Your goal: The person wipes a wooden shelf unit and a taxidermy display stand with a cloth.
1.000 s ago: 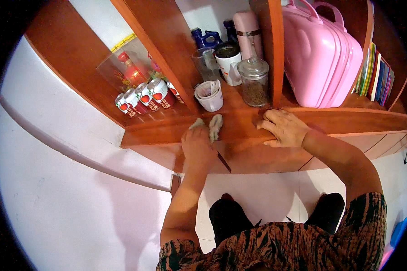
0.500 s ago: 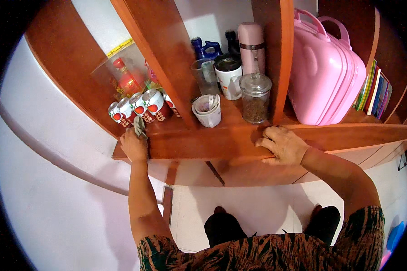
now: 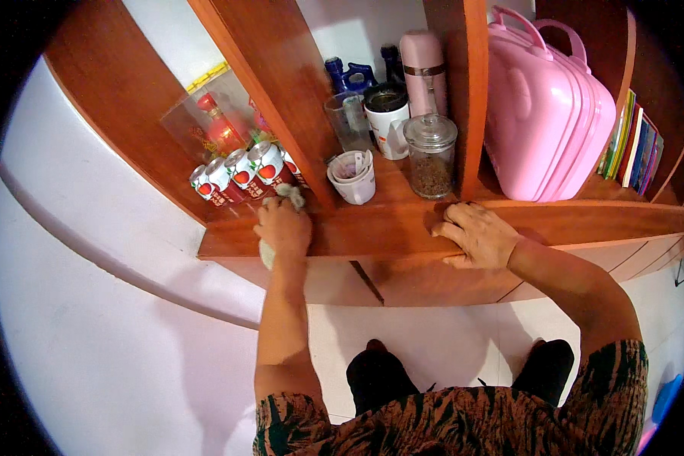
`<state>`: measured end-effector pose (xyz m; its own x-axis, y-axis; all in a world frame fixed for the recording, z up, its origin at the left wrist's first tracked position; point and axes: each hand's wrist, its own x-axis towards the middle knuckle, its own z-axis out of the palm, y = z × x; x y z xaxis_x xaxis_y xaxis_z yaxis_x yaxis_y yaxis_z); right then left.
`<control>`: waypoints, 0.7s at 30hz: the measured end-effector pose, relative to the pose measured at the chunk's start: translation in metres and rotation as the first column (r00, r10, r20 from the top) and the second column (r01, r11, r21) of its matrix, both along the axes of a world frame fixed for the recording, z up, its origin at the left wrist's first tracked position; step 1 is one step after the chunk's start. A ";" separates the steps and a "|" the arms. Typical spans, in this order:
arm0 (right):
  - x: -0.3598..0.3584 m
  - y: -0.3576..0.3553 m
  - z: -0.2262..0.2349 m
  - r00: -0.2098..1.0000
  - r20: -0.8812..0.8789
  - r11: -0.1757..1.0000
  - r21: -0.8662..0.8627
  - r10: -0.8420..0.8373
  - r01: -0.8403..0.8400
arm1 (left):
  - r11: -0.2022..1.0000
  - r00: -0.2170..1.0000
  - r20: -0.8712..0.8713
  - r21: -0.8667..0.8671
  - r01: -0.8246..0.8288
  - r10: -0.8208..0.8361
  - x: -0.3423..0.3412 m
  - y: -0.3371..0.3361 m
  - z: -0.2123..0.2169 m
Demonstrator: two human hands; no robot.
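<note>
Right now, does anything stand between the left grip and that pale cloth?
Nothing visible does: the left grip is on the cloth, which shows past the fingertips and beside the wrist. The red-and-white cans stand beyond them, not between.

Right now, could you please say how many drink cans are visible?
5: four drink cans in a row in the left compartment, the fifth can partly behind the divider; more may be hidden.

Cloth (image 3: 292, 196) before cans (image 3: 242, 172); cup (image 3: 353, 182) right of cans, then jar (image 3: 433, 163), then suitcase (image 3: 549, 114); mug (image 3: 388, 131) behind cup, jar.
</note>
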<state>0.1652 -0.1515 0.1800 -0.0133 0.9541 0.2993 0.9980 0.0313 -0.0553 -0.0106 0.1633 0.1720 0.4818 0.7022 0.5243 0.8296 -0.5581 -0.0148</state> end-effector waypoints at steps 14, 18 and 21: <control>0.001 -0.002 0.000 1.000 0.019 1.000 0.007 -0.013 0.013 | 0.916 0.906 0.140 0.016 0.402 -0.400 -0.011 -0.023 -0.011; 0.001 -0.003 0.001 1.000 0.000 1.000 -0.014 -0.026 0.026 | 0.867 0.867 0.189 -0.112 0.485 -0.461 -0.034 -0.017 0.000; 0.000 -0.002 0.001 1.000 -0.008 1.000 -0.013 -0.021 0.021 | 0.926 0.914 0.206 -0.078 0.371 -0.349 -0.049 0.012 -0.002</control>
<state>0.1656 -0.1535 0.1805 0.0086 0.9578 0.2872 0.9979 0.0100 -0.0633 -0.0597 0.1751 0.1701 0.6150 0.5593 0.5558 0.5541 -0.8081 0.2000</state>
